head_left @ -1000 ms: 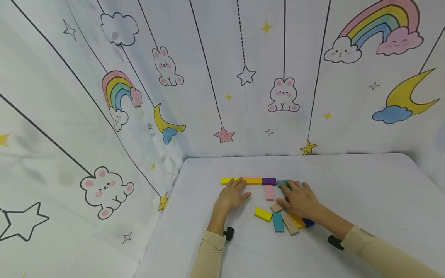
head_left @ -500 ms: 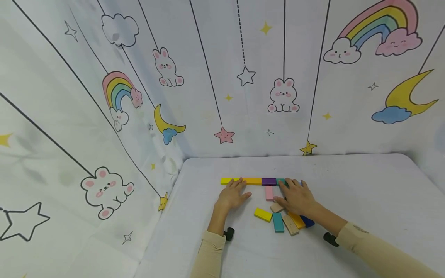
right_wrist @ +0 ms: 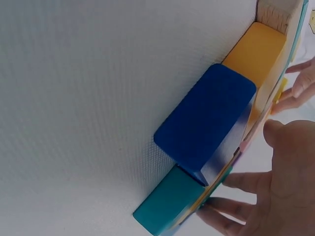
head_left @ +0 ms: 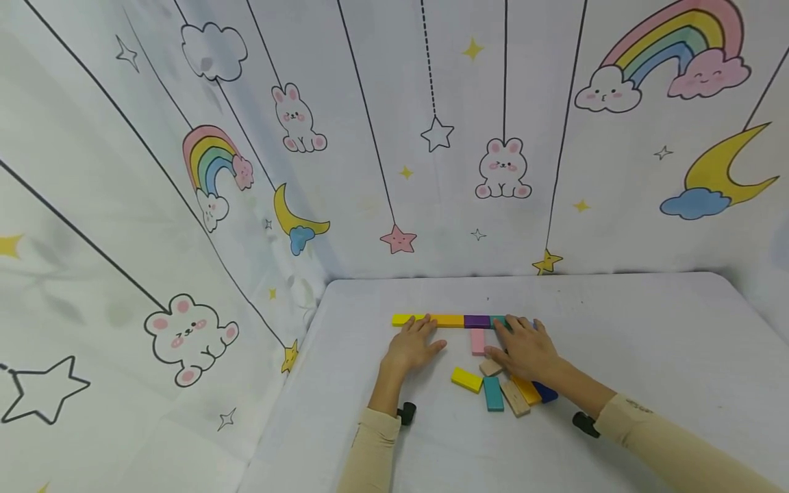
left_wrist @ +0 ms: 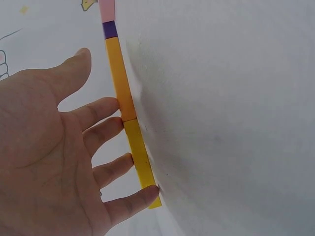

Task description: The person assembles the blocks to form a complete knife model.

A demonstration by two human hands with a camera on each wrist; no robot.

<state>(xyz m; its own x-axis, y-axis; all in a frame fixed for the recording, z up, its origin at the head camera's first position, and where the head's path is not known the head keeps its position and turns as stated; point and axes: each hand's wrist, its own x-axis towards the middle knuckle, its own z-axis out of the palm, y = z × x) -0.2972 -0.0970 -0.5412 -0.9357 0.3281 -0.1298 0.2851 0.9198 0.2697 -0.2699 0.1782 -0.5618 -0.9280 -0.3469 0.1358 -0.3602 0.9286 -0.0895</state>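
Note:
A straight row of flat wooden blocks lies on the white table: yellow [head_left: 401, 320], orange [head_left: 448, 321], purple [head_left: 477, 322] and teal [head_left: 497, 321]. My left hand [head_left: 407, 350] is spread, its fingertips touching the near side of the yellow and orange blocks, which the left wrist view confirms, with the little finger over the yellow one. At the row's right end, my right hand [head_left: 529, 350] lies palm down with spread fingers, a fingertip at the teal block. Its fingers partly hide that block and a blue piece beyond. A pink block [head_left: 477, 342] stands crosswise below the purple one.
Nearer me lie loose blocks: yellow [head_left: 467, 379], teal [head_left: 493, 394], plain wood [head_left: 515, 398], orange [head_left: 527, 392] and dark blue [head_left: 546, 392]. A small plain wood block [head_left: 490, 368] sits by my right thumb. A patterned cloth wall [head_left: 364, 171] rises behind the table.
My right hand has shifted slightly left, sliding the teal block against the purple one and closing the gap there. My left hand stays in place on the row.

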